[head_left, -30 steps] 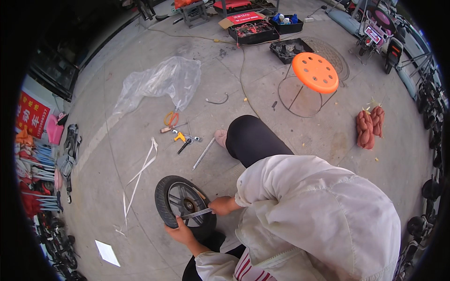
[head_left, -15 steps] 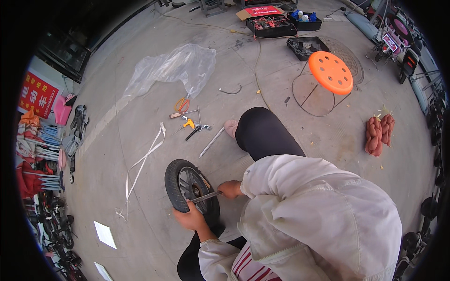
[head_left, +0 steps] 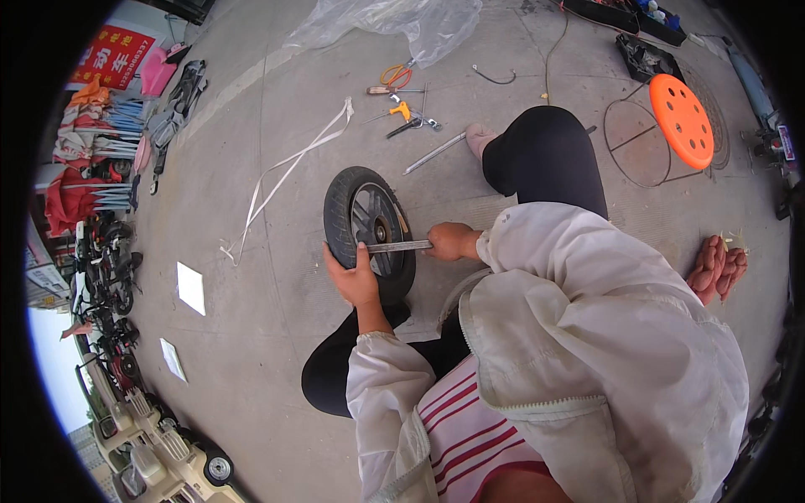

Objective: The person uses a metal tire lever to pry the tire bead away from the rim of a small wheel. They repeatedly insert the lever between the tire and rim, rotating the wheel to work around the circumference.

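In the head view, a wheel with a black tyre and spoked rim stands on the ground before me. My left hand grips the near left side of the tyre, thumb up by a flat metal bar that lies across the wheel. My right hand is closed round the bar's right end, just right of the tyre. Beyond the wheel lie a silver rod, a yellow-handled tool among other hand tools, and a looped white strap.
An orange stool is at right, red mesh sacks below it. Plastic sheeting and black toolboxes lie at the back. Folded umbrellas, parked scooters and a cream toy car line the left edge.
My view has swung, so the ground items appear higher and more of the left side shows. Both hands keep hold, on tyre and bar, with the bar appearing more level.
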{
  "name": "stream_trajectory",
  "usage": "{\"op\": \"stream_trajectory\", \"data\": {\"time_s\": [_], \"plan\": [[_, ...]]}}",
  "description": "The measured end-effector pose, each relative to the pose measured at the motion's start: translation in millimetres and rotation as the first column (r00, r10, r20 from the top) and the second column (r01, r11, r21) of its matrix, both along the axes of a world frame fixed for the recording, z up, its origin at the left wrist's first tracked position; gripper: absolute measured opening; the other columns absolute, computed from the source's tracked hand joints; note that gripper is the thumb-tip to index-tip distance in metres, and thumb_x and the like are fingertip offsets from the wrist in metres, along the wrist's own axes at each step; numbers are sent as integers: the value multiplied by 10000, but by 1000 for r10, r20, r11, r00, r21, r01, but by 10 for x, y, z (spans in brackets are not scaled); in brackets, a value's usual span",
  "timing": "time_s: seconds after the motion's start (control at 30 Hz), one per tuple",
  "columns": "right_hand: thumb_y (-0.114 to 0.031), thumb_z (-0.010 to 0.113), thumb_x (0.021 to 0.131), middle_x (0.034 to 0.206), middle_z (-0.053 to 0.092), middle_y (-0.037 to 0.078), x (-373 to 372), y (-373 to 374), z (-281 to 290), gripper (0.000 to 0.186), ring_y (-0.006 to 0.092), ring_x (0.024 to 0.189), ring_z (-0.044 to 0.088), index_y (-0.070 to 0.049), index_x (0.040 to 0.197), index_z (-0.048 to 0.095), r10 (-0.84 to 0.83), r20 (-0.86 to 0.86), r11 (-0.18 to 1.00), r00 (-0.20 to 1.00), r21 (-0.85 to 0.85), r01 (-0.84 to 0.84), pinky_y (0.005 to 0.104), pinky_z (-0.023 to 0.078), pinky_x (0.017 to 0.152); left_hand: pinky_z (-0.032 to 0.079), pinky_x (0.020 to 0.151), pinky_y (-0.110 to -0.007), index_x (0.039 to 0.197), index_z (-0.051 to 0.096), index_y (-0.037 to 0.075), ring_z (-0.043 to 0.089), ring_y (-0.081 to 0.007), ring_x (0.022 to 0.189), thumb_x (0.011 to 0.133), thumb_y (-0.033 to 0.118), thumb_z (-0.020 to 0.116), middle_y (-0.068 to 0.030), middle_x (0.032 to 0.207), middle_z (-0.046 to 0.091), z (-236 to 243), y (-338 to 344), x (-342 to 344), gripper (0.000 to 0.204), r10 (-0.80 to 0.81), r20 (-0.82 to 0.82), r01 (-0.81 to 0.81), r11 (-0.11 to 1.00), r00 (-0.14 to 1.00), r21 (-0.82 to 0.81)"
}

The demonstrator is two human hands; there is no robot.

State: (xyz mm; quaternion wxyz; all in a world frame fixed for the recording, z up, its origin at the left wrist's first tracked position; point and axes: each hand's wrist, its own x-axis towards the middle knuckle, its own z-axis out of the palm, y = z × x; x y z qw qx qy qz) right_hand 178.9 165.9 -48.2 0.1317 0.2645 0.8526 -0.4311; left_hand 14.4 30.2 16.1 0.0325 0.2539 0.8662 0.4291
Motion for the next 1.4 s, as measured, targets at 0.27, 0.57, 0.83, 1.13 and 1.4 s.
{"op": "stream_trajectory", "data": {"time_s": [0.27,0.57,0.83,1.13,1.4], "plan": [[-469,598,873,903,673,222,147,-38,-16,505,395,882,646,26,912,689,22,276,959,961,-277,58,490,495,797,423,954,-341,1278,451,-66,544,-255,1090,820,210,756,-180,1191,544,-203,-258,-346,615,-56,288,-8,976,956,217],[-307,632,857,922,682,192,141,208,521,298,376,906,656,-23,933,677,-60,-27,975,998,213,64,479,523,779,471,878,-433,1278,468,-11,619,-372,996,763,533,736,-237,1072,625,172,-66,-196,796,229,39,-207,932,973,-298],[-188,615,827,805,653,152,36,346,1164,198,364,773,668,-95,1002,615,125,-289,901,949,434,14,484,523,631,491,853,-480,1284,480,19,634,-411,990,727,378,743,-230,1049,660,219,-55,-171,713,193,-71,-202,838,979,-506],[-125,645,768,797,703,141,-319,459,1754,136,314,770,706,-45,861,704,499,17,714,866,558,-423,421,543,584,497,814,-492,1232,524,76,645,-422,953,732,374,741,-211,1010,681,243,13,-85,621,199,-104,-223,813,974,-538],[-125,661,761,822,726,104,-574,339,2353,112,250,791,719,-53,814,728,565,168,589,808,603,-538,363,548,594,501,778,-496,1230,509,51,644,-433,898,741,319,743,-207,980,678,141,-77,-104,605,119,-151,-175,875,981,-452]]}}
